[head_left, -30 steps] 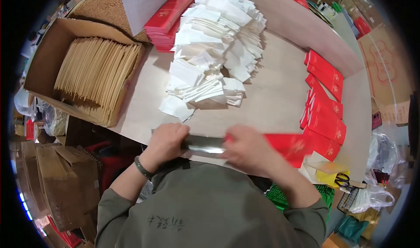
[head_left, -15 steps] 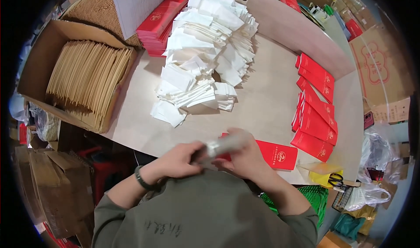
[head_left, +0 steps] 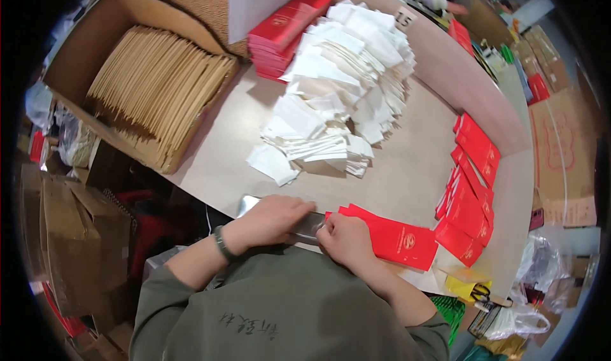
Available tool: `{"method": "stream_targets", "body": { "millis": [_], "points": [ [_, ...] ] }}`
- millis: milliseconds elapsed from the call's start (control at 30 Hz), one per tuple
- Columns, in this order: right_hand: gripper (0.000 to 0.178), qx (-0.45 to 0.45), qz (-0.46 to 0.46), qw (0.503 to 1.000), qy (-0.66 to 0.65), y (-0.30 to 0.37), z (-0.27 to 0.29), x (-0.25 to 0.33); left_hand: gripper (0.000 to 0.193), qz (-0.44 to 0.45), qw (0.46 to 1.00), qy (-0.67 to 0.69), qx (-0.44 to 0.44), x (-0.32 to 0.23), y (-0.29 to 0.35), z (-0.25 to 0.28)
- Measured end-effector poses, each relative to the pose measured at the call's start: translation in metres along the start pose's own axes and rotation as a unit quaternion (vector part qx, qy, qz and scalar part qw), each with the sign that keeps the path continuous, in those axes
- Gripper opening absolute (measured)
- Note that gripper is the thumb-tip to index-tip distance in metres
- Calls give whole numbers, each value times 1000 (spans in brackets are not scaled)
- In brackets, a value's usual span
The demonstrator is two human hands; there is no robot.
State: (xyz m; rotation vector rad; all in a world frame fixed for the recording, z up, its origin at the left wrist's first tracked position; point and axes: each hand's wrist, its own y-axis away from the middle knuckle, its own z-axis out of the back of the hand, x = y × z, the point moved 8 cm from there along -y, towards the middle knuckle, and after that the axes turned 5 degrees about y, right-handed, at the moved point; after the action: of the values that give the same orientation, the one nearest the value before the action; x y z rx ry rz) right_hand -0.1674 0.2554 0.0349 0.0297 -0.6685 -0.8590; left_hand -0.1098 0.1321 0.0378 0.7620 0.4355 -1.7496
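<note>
At the table's near edge, my left hand (head_left: 270,221) is closed over a long silver-grey metal tool (head_left: 310,226) whose exact kind I cannot make out. Its shiny end (head_left: 247,204) sticks out past the hand on the left. My right hand (head_left: 347,239) has its fingers curled in at the tool's right end, beside the left end of some red printed paper sleeves (head_left: 396,237). Whatever the right fingers pinch is hidden under them. The red sleeves lie flat and overlapping along the table's front, just right of my right hand.
Beyond my hands lies a large heap of white paper packets (head_left: 337,87). A stack of red sleeves (head_left: 289,27) stands behind it. Left is a cardboard box (head_left: 76,58) of brown envelopes (head_left: 159,87). More red sleeves (head_left: 468,202) fan out by the right partition. Scissors (head_left: 480,291) rest at the right corner.
The metal tool, blurred and raised between my hands before, now lies low along the table edge. My right hand has come down beside the red sleeves. The whole view has shifted.
</note>
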Motion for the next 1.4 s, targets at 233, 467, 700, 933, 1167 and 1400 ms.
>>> {"method": "stream_targets", "body": {
  "millis": [233,467,700,933,1167,1400],
  "points": [
    [23,-66,99,993,16,-57,13,42,49,119,902,-29,-413,137,104,153],
    [25,-50,63,996,39,-100,-30,40,22,366,854,-172,-327,217,150,215],
    [15,97,206,971,71,-61,25,63,19,339,861,-201,-321,206,150,214],
    [9,-23,246,958,147,-15,23,63,17,237,760,-107,-596,151,174,203],
    [24,-130,247,959,44,21,31,30,8,187,863,445,-149,96,102,66],
    [29,-89,273,956,67,20,7,23,12,115,965,187,-145,53,30,22]
  ]
}}
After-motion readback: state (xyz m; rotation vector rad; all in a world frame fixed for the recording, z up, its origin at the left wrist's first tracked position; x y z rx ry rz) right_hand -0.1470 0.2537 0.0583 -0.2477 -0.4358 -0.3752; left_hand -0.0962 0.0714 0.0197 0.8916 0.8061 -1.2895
